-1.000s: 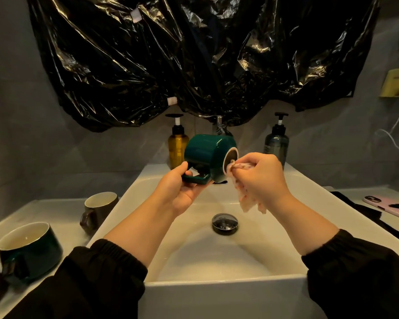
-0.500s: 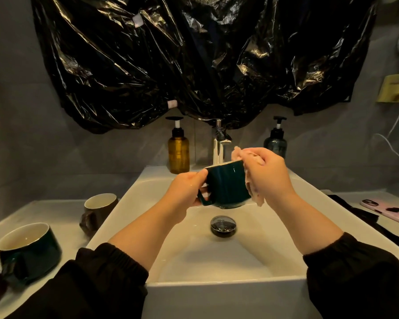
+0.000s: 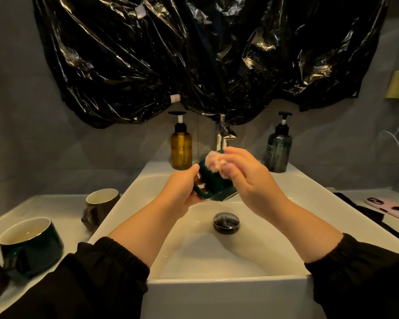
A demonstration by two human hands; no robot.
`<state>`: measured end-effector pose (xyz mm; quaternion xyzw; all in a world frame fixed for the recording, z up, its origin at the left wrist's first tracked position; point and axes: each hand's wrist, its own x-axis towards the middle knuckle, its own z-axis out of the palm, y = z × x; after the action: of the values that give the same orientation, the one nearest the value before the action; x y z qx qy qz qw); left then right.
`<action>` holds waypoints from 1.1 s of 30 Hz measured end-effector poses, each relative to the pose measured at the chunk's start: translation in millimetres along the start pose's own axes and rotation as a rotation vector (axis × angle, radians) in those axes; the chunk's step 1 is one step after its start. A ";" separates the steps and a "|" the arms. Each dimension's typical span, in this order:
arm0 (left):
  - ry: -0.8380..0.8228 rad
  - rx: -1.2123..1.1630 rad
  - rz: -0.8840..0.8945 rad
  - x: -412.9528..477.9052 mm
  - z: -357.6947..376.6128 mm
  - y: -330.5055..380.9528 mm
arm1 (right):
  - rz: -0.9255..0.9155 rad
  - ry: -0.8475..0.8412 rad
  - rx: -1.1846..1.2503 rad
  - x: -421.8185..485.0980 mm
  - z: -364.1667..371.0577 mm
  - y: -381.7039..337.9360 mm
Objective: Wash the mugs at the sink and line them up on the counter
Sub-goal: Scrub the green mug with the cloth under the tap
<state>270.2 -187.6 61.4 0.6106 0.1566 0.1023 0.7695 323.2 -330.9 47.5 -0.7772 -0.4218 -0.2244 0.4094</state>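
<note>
Over the white sink point(image 3: 217, 282) my left hand point(image 3: 182, 192) grips the handle of a dark green mug point(image 3: 213, 184), which is tipped with its rim pointing down toward me. My right hand point(image 3: 249, 178) holds a pale pink cloth point(image 3: 214, 161) and presses it against the mug's upturned base. On the counter to the left stand a brown mug point(image 3: 100, 208) close to the sink wall and a wide dark green mug point(image 3: 30, 245) nearer me, both upright.
A chrome faucet point(image 3: 222, 134) stands behind the basin between an amber pump bottle point(image 3: 181, 146) and a dark pump bottle point(image 3: 278, 148). The drain plug point(image 3: 226, 222) sits mid-basin. A pink phone point(image 3: 389, 207) lies on the right counter. Black plastic sheeting point(image 3: 205, 54) hangs above.
The green mug has been turned from lying sideways to rim down and lowered toward the basin. My right hand has moved the cloth from the rim to the mug's base.
</note>
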 end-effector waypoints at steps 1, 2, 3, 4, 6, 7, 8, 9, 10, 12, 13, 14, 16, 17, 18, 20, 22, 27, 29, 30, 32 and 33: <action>0.001 -0.010 0.000 -0.4 -1.1 0.4 | -0.057 -0.016 -0.053 -0.1 2.2 -1.0; 0.001 -0.016 0.000 -1.3 -1.6 0.9 | -0.073 -0.002 -0.074 1.2 3.0 -0.3; -0.004 -0.019 0.002 -2.0 -1.5 1.1 | -0.062 0.049 -0.062 3.0 2.9 0.8; -0.015 -0.014 0.005 -2.9 -0.7 1.2 | -0.017 0.120 -0.033 5.0 2.4 3.7; -0.031 0.040 0.017 -2.9 2.1 0.8 | 0.209 0.217 0.066 9.8 -2.0 10.7; -0.029 0.084 0.034 -1.9 3.2 0.5 | 0.347 0.216 0.134 12.2 -4.6 14.5; -0.022 0.129 0.058 -1.0 4.2 0.4 | 0.450 0.185 0.191 13.5 -7.0 17.0; -0.012 0.169 0.080 0.1 4.6 0.4 | 0.499 0.129 0.220 13.1 -8.8 17.7; 0.002 0.209 0.098 0.8 4.9 0.7 | 0.492 0.072 0.237 11.2 -10.0 15.9; 0.030 0.294 0.132 2.7 4.8 1.3 | 0.390 -0.019 0.255 7.4 -10.5 7.7; 0.038 0.336 0.153 3.9 4.7 0.7 | 0.333 -0.053 0.234 6.3 -11.2 3.3; 0.044 0.375 0.178 4.5 4.5 -0.1 | 0.282 -0.083 0.189 5.9 -11.7 0.7; 0.056 0.456 0.220 5.8 3.7 -1.7 | 0.246 -0.124 0.104 6.8 -11.9 -0.2; 0.061 0.504 0.238 6.3 3.1 -2.7 | 0.262 -0.140 0.087 6.8 -12.0 -0.4; 0.064 0.557 0.259 6.0 2.8 -3.6 | 0.283 -0.150 0.080 6.7 -11.8 0.0; 0.068 0.668 0.307 5.8 2.6 -4.7 | 0.321 -0.152 0.059 6.7 -12.4 0.7; 0.066 0.789 0.353 4.9 3.2 -5.4 | 0.353 -0.150 0.050 7.3 -14.3 1.9; 0.037 0.897 0.374 5.1 6.3 -7.5 | 0.443 -0.189 0.076 7.2 -19.5 4.1; 0.028 0.867 0.359 5.7 6.0 -7.7 | 0.454 -0.192 0.073 8.1 -19.1 3.4; 0.022 0.841 0.349 5.8 5.7 -7.9 | 0.459 -0.179 0.096 8.7 -20.2 2.7; -0.003 0.736 0.310 6.7 4.9 -7.8 | 0.493 -0.057 0.212 9.7 -24.5 3.9; -0.019 0.664 0.284 7.2 4.4 -7.3 | 0.536 0.060 0.280 10.5 -28.0 7.1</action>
<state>278.2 -190.8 54.3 0.8439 0.0876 0.1460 0.5088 334.8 -351.3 67.3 -0.7898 -0.2163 -0.0709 0.5696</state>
